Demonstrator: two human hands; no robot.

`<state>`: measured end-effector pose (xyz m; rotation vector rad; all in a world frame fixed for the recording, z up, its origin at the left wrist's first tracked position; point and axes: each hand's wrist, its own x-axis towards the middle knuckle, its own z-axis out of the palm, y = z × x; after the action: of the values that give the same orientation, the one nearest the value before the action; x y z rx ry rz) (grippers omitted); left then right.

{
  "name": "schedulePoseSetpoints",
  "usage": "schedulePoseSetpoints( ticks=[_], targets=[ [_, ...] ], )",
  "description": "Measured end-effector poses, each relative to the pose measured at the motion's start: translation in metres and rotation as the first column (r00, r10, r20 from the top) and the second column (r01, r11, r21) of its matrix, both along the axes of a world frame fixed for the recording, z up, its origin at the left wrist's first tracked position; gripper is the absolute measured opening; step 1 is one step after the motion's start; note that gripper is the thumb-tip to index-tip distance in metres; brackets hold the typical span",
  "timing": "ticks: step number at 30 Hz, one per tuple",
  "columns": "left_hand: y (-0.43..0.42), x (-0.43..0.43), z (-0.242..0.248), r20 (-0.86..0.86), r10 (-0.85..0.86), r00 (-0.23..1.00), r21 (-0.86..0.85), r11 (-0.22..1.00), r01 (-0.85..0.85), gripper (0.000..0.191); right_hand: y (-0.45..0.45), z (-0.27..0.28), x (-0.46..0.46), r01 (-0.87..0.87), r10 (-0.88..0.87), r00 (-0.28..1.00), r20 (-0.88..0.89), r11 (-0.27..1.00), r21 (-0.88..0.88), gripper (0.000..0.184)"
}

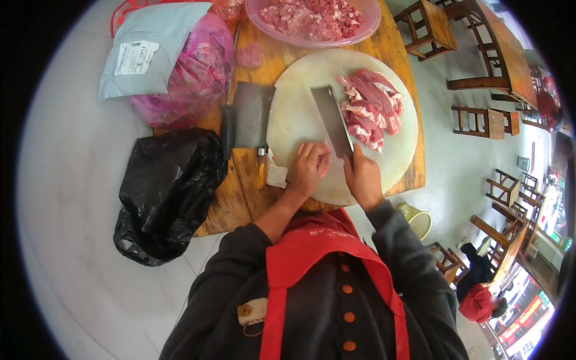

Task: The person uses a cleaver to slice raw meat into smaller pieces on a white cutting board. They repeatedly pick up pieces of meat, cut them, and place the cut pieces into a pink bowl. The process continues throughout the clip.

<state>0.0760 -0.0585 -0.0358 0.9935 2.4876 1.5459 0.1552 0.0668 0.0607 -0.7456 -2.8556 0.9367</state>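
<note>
My right hand [362,178] grips the handle of a cleaver [332,120], its broad blade pointing away from me over a round white cutting board [297,108]. On the board's near left part, my left hand [308,167] presses on a small piece of raw meat [325,158], mostly hidden under the fingers. The blade is a little to the right of those fingers, apart from them. A heap of raw meat strips [373,105] with pale fat lies right of the blade. Left of the board, a second cleaver [253,114] rests flat on the wooden table [227,198].
A pink plastic basin [373,32] of cut meat stands at the table's far end. Along the left side are a black plastic bag [173,184], a pink bag [198,85] and a grey parcel [148,49]. A yellow basket [415,220] stands on the floor. Someone in red [477,302] sits farther off.
</note>
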Motion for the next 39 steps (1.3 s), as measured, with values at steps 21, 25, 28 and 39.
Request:
schedulePoseSetpoints(
  ticks=[21, 25, 28, 39],
  targets=[
    [0.002, 0.001, 0.005, -0.011, 0.010, 1.000, 0.008, 1.000, -0.009, 0.016, -0.001, 0.000, 0.002, -0.021, 0.024, 0.997, 0.076, 0.999, -0.049, 0.024],
    [-0.001, 0.002, 0.000, 0.007, -0.020, 1.000, 0.014, 1.000, 0.020, 0.017, -0.012, 0.024, 0.065, -0.015, 0.029, 0.981, 0.190, 0.997, -0.072, 0.027],
    [0.000, 0.002, -0.002, -0.002, -0.021, 1.000, 0.025, 0.999, 0.021, 0.018, -0.016, 0.013, 0.062, 0.000, 0.010, 0.981, 0.196, 0.999, -0.050, 0.025],
    [-0.004, 0.002, 0.003, -0.013, -0.030, 0.999, -0.023, 0.999, 0.030, 0.018, 0.003, -0.012, -0.031, -0.003, 0.003, 1.000, -0.001, 0.998, -0.067, 0.034]
  ],
)
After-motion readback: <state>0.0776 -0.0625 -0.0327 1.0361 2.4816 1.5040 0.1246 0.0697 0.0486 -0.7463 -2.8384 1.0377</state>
